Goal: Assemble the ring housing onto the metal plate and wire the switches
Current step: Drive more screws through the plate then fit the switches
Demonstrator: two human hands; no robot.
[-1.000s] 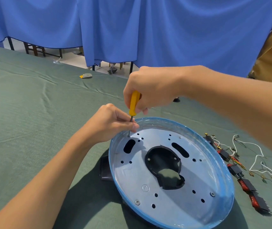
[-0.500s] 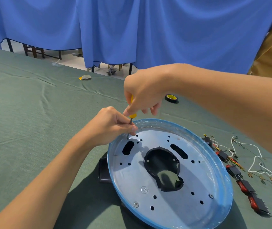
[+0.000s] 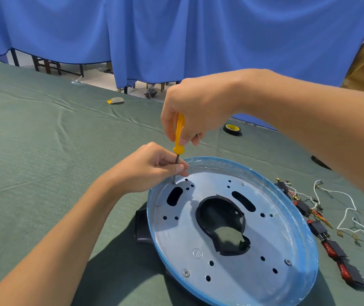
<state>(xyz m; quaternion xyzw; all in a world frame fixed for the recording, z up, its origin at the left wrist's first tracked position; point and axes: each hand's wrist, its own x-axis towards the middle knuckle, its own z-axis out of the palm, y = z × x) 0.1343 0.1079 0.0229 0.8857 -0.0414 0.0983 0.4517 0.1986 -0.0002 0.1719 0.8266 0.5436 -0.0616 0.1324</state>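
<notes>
Head view, the only one.

Round silvery metal plate with a blue-filmed rim [image 3: 176, 239] lay face up on the green cloth-covered table [image 3: 33, 151], near the person. Black plastic ring housing [image 3: 142, 226] sat underneath it, showing at the left edge and through the centre cut-out. That stacking looked deliberate, so screws go down through the plate into the housing.

Right hand [image 3: 198, 107] was wrapped around the yellow-handled screwdriver [image 3: 179, 133] from above, fingers clamped on the handle. The tool stood near upright, probably to keep the tip square in the screw.

Left hand [image 3: 150, 166] pinched the steel shaft low down between thumb and fingertips, most likely guiding the tip. The tip sat on a small screw [image 3: 173, 182] at the plate's far-left edge. How deep that screw was could not be told.

Three other screw heads were visible, at near left [image 3: 186, 272], near right [image 3: 288, 262] and far side [image 3: 242, 184]. Judgement: fastening was mostly done and this one was among the last.

Red-and-black rocker switches [image 3: 331, 248] and white wires with terminals [image 3: 344, 208] lay on the cloth just right of the plate, untouched. Wiring had not begun.

Black-and-yellow tape roll [image 3: 232, 129] sat further back, behind the plate.
</notes>
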